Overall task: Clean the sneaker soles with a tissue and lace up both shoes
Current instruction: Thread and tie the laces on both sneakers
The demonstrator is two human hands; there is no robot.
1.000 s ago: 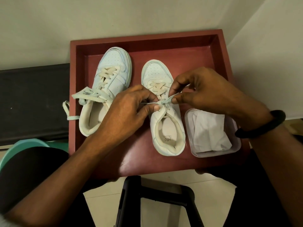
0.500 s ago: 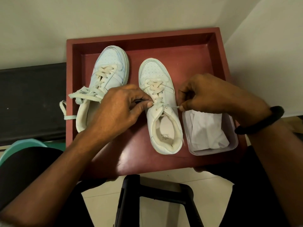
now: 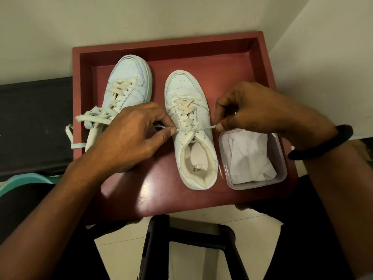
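Two white sneakers stand upright, toes away from me, in a red tray (image 3: 264, 63). On the right sneaker (image 3: 182, 91) the lace (image 3: 203, 128) crosses in a knot just above the shoe's opening. My left hand (image 3: 129, 138) pinches one lace end at the knot's left. My right hand (image 3: 258, 110) pinches the other end, stretched taut to the right. The left sneaker (image 3: 129, 77) is laced, with loose lace loops spilling over the tray's left rim; my left hand hides its heel. White tissue (image 3: 250, 156) lies in a clear container (image 3: 282, 174).
The tray sits against a pale wall corner. A black surface (image 3: 34, 126) lies to its left, a teal object (image 3: 24, 182) at lower left. A black frame (image 3: 157, 247) stands on the tiled floor below the tray's near edge.
Both hands have moved apart sideways, pulling the right sneaker's lace ends outward. The lace crossing has drawn down tight and flat over the shoe's tongue.
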